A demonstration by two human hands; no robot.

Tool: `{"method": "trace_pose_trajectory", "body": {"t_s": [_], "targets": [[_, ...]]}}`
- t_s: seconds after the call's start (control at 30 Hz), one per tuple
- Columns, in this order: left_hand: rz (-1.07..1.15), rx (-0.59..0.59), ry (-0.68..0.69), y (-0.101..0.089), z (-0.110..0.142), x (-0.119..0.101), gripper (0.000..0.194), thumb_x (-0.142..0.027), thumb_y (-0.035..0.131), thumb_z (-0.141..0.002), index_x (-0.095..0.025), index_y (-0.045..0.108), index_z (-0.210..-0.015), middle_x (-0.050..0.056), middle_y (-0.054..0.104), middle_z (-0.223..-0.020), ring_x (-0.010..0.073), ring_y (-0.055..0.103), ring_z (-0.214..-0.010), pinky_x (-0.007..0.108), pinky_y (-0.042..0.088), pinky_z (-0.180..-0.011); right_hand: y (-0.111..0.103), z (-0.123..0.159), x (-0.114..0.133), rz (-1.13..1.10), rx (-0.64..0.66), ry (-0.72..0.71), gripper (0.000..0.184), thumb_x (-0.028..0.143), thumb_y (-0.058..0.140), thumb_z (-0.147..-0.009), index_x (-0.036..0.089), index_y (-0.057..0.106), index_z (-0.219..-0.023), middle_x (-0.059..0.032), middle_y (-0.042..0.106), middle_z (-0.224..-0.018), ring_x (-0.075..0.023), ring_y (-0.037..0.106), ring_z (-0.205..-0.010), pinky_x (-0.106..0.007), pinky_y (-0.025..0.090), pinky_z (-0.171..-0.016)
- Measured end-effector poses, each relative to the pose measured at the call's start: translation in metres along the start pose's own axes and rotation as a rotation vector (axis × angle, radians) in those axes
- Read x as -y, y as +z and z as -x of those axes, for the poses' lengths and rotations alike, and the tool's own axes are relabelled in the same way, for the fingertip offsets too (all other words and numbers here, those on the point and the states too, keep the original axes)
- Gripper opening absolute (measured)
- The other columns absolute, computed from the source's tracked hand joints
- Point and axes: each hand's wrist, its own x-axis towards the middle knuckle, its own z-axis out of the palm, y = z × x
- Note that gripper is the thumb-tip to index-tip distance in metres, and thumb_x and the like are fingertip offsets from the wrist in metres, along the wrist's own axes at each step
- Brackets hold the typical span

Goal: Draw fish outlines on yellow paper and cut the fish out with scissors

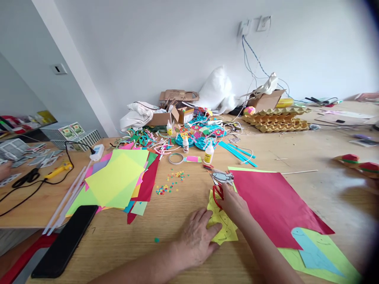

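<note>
My left hand (197, 236) lies flat on the wooden table (166, 244), fingers spread, pressing down the edge of a yellow paper (222, 228) with drawn outlines. My right hand (235, 206) is closed round red-handled scissors (218, 188), whose blades point away from me over the yellow paper. A small grey cut-out shape (222, 177) lies just beyond the scissors' tips. A big red sheet (272, 205) lies right of my right hand, over green paper (325, 256) and a blue cut-out (310, 250).
A stack of coloured paper (118, 177) lies at left, with a black phone (66, 240) and white sticks near it. Glue bottles (209, 154), a tape roll (176, 158), confetti and craft clutter sit further back. Another person's hand (4, 169) shows at far left.
</note>
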Motion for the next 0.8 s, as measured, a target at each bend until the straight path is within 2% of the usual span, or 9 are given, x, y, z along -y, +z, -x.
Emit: {"method": "trace_pose_trajectory", "body": {"t_s": [0.1, 0.23, 0.37, 0.43, 0.53, 0.6, 0.67, 0.73, 0.8], "targets": [[-0.011, -0.021, 0.011, 0.001, 0.0, -0.001, 0.041, -0.039, 0.051, -0.087, -0.027, 0.049, -0.127, 0.01, 0.044, -0.132, 0.0275, 0.037, -0.124, 0.043, 0.03, -0.105, -0.001, -0.003, 0.0, -0.045, 0.053, 0.043, 0.027, 0.028, 0.056, -0.09, 0.017, 0.057, -0.115, -0.0075, 0.061, -0.115, -0.0207, 0.062, -0.094, -0.04, 0.053, -0.078], [0.001, -0.04, 0.013, 0.002, -0.001, -0.002, 0.037, -0.036, 0.053, -0.087, -0.027, 0.052, -0.123, 0.009, 0.045, -0.132, 0.0264, 0.038, -0.123, 0.042, 0.031, -0.104, -0.008, -0.009, -0.004, -0.169, 0.034, 0.072, 0.027, 0.029, 0.055, -0.09, 0.017, 0.057, -0.114, -0.007, 0.061, -0.114, -0.0203, 0.062, -0.093, -0.04, 0.053, -0.078], [0.105, -0.062, 0.024, 0.001, -0.001, 0.0, 0.039, -0.031, 0.061, -0.081, -0.024, 0.055, -0.119, 0.01, 0.042, -0.135, 0.0279, 0.036, -0.125, 0.044, 0.028, -0.106, -0.023, -0.002, -0.013, -0.368, -0.024, 0.056, 0.015, 0.023, 0.061, -0.082, 0.015, 0.058, -0.094, -0.0043, 0.066, -0.084, -0.0199, 0.063, -0.077, -0.033, 0.051, -0.067], [0.27, -0.095, -0.014, -0.003, 0.0, 0.002, 0.041, -0.029, 0.064, -0.078, -0.021, 0.054, -0.117, 0.011, 0.045, -0.133, 0.0283, 0.038, -0.124, 0.045, 0.027, -0.107, -0.029, 0.008, -0.017, -0.495, -0.03, 0.027, 0.012, 0.022, 0.062, -0.074, 0.018, 0.054, -0.083, -0.0014, 0.064, -0.073, -0.019, 0.062, -0.069, -0.028, 0.048, -0.059], [0.699, -0.222, -0.196, -0.01, -0.001, 0.005, 0.038, -0.026, 0.058, -0.082, -0.017, 0.048, -0.118, 0.013, 0.051, -0.126, 0.0252, 0.045, -0.118, 0.041, 0.033, -0.103, -0.032, 0.027, -0.019, -0.657, -0.008, -0.011, 0.014, 0.028, 0.058, -0.07, 0.021, 0.048, -0.077, 0.0015, 0.061, -0.067, -0.016, 0.059, -0.058, -0.025, 0.044, -0.049], [0.999, -0.293, -0.3, -0.011, -0.004, 0.008, 0.042, -0.027, 0.055, -0.083, -0.017, 0.041, -0.121, 0.014, 0.05, -0.125, 0.0237, 0.048, -0.115, 0.037, 0.039, -0.097, -0.028, 0.038, -0.016, -0.71, 0.011, -0.023, 0.015, 0.031, 0.055, -0.067, 0.022, 0.046, -0.074, 0.0023, 0.06, -0.064, -0.0157, 0.058, -0.056, -0.025, 0.044, -0.048], [1.199, -0.279, -0.362, -0.007, -0.01, 0.01, 0.052, -0.023, 0.059, -0.079, -0.019, 0.036, -0.126, 0.012, 0.052, -0.121, 0.022, 0.053, -0.106, 0.033, 0.044, -0.088, -0.021, 0.047, -0.012, -0.716, 0.022, -0.026, 0.014, 0.03, 0.054, -0.064, 0.023, 0.046, -0.073, 0.0018, 0.061, -0.064, -0.0165, 0.058, -0.058, -0.025, 0.044, -0.05], [1.243, -0.22, -0.428, -0.001, -0.016, 0.012, 0.054, -0.011, 0.056, -0.074, -0.019, 0.039, -0.125, 0.006, 0.059, -0.103, 0.0177, 0.058, -0.09, 0.028, 0.046, -0.078, -0.015, 0.053, -0.007, -0.685, 0.028, -0.027, 0.013, 0.029, 0.055, -0.063, 0.023, 0.046, -0.071, 0.0017, 0.061, -0.064, -0.0173, 0.058, -0.059, -0.026, 0.044, -0.051], [1.161, -0.163, -0.47, 0.004, -0.019, 0.012, 0.051, -0.003, 0.051, -0.072, -0.019, 0.047, -0.12, 0.001, 0.059, -0.086, 0.0149, 0.058, -0.08, 0.026, 0.045, -0.072, -0.012, 0.057, -0.006, -0.628, 0.025, -0.023, 0.013, 0.03, 0.055, -0.063, 0.024, 0.046, -0.069, 0.0021, 0.059, -0.061, -0.0177, 0.056, -0.058, -0.026, 0.042, -0.051]]}}
